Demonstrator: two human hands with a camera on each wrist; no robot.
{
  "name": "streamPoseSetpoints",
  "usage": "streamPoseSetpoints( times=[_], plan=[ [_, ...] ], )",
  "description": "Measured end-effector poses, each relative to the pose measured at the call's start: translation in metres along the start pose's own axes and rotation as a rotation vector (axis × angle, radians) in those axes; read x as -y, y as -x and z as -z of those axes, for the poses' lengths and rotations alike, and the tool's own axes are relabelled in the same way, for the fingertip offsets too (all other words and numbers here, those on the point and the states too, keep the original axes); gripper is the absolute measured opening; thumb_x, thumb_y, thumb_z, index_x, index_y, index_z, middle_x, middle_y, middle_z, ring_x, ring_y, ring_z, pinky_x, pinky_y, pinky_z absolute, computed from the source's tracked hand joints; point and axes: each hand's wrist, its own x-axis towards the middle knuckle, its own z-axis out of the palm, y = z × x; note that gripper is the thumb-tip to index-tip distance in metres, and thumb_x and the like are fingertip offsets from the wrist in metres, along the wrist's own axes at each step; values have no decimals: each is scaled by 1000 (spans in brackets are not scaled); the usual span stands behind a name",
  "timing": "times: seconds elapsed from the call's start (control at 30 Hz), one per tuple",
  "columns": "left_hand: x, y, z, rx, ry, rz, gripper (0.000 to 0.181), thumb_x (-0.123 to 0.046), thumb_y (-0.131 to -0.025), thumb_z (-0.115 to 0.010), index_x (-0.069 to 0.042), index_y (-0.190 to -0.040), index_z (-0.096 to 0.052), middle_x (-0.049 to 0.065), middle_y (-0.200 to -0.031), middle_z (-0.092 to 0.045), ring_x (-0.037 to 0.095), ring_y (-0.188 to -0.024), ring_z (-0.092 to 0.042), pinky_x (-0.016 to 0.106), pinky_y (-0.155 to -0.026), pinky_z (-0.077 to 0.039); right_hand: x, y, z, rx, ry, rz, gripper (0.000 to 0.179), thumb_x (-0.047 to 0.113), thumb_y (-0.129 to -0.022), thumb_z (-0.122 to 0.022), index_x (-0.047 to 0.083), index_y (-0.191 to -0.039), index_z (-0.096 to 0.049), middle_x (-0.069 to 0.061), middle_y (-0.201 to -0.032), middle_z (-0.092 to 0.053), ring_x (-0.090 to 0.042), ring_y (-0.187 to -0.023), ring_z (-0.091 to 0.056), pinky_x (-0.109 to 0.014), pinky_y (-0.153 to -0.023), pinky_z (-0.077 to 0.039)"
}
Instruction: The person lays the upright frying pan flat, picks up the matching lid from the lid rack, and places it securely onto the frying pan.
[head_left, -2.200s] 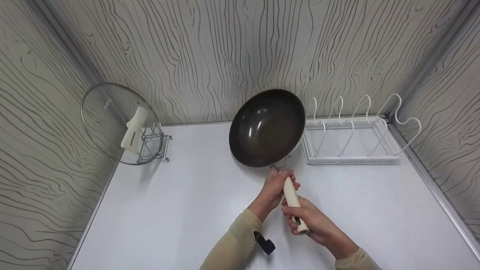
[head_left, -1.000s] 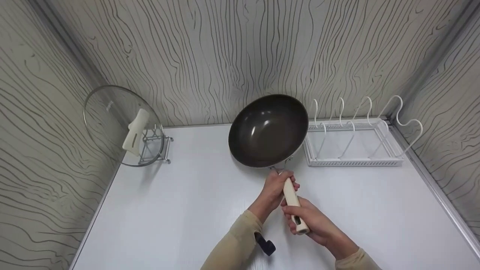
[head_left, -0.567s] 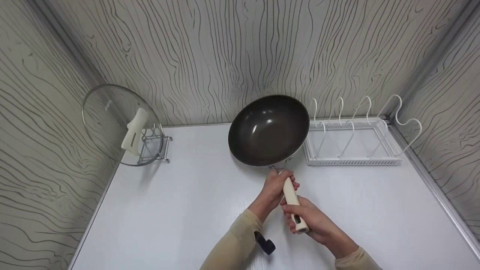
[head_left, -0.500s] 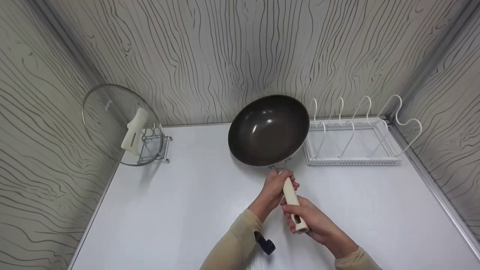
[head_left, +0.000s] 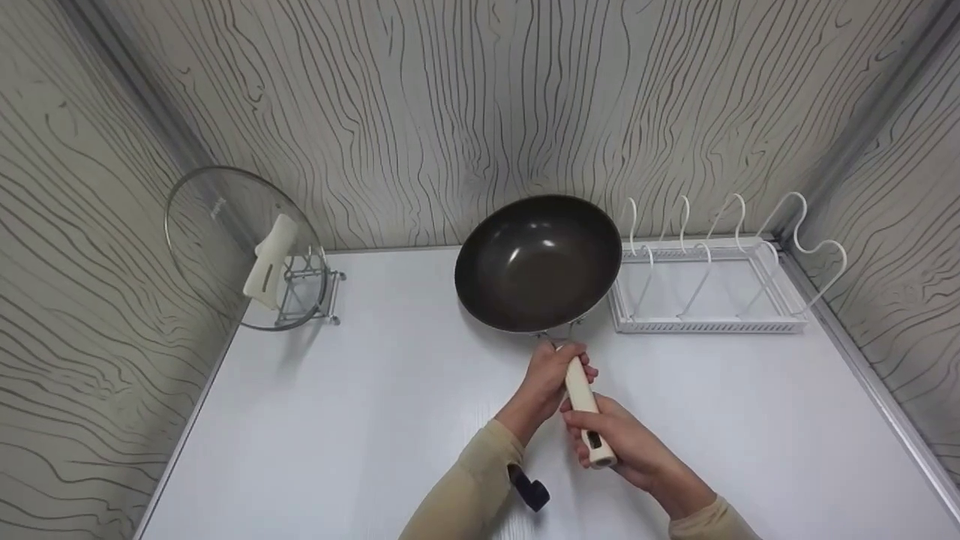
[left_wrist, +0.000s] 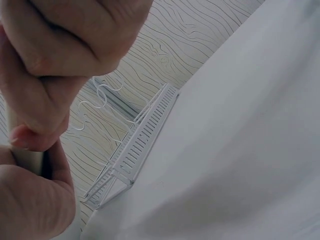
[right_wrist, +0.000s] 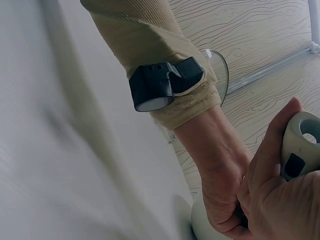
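Note:
A deep frying pan (head_left: 536,266) with a dark inside and a cream handle (head_left: 580,390) is tilted, its open side facing the head camera. My left hand (head_left: 550,373) grips the handle near the pan body. Lower down, my right hand (head_left: 619,435) holds the same handle close to its end, thumb laid across the top. In the right wrist view the handle's hollow end (right_wrist: 305,137) pokes out past the right hand (right_wrist: 280,200). Fingers of both hands crowd the left side of the left wrist view, hiding most of the handle there.
On the right stands a white wire rack (head_left: 709,326) with upright loops, near the pan's right rim. A glass lid (head_left: 217,262) with a cream knob leans in a small metal stand (head_left: 334,300) at the left. Wood-grain panels (head_left: 420,112) enclose the white tabletop (head_left: 337,450).
The pan's body has tipped slightly, its far rim dropping lower in the head view and its right rim shifting a little right. Both hands keep their hold on the handle.

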Motion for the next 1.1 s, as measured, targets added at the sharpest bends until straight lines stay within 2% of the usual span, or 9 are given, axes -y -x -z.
streamPoseSetpoints(
  times=[0.47, 0.77, 0.97, 1.1],
  plan=[
    [0, -1, 1, -23, -16, 8, 14, -9, -96, -57, -6, -83, -60, 5, -74, -64, 10, -62, -68, 21, -59, -58, 0, -2, 1, 35, -19, 4, 22, 19, -107, -54, 3, -118, -43, 5, -81, -60, -3, -61, -61, -20, -57, -53],
    [2, -2, 1, -40, -33, 14, 14, -10, -96, -57, -5, -84, -60, 8, -75, -65, 10, -62, -68, 21, -58, -58, 0, -1, 2, 29, -16, -2, 22, 20, -107, -55, 3, -117, -46, 5, -82, -60, -4, -63, -61, -22, -58, -54],
    [3, -2, -2, -33, -3, 21, 8, -10, -97, -58, -3, -92, -58, 7, -79, -64, 10, -64, -68, 22, -59, -58, 1, 1, 4, 22, 7, 0, 27, 23, -108, -53, 0, -119, -43, 4, -84, -61, -5, -63, -63, -22, -59, -55],
    [2, -2, -2, -45, -15, 31, 7, -10, -97, -58, -3, -93, -58, 7, -80, -64, 11, -64, -68, 22, -59, -58, 1, 0, 4, 25, 8, 0, 25, 22, -109, -51, 0, -119, -43, 3, -86, -62, -5, -64, -63, -22, -59, -55]
  ],
)
